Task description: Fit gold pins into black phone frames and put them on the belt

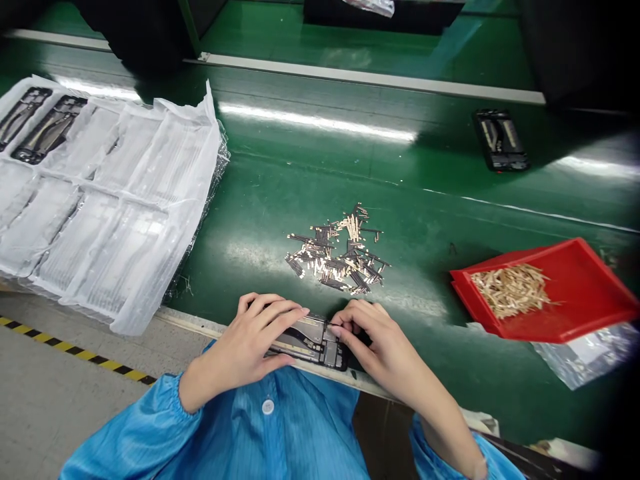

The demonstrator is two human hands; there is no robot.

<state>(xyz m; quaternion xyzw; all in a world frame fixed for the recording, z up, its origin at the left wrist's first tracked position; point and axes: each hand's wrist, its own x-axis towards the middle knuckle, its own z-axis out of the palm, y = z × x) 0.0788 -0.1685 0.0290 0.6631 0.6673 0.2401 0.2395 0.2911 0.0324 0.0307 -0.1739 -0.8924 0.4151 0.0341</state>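
A phone frame (327, 350) with metal plates and a dark flex cable lies at the table's near edge, in front of my blue smock. My left hand (260, 337) grips its left part, fingers over the far side and thumb along the near side. At the right end, my right hand (373, 333) pinches with thumb and index finger against the frame's upper corner. Whatever lies between those fingertips is too small to make out. Just beyond both hands is a loose pile of small black and gold strips (345, 257).
White plastic trays (165, 153) are stacked at left, with two phone frames (55, 130) in the top one. Right, a red bin (590, 293) holds thin gold strips (513, 290), with a clear bag (590, 353) under it. Another phone frame (500, 140) lies far right.
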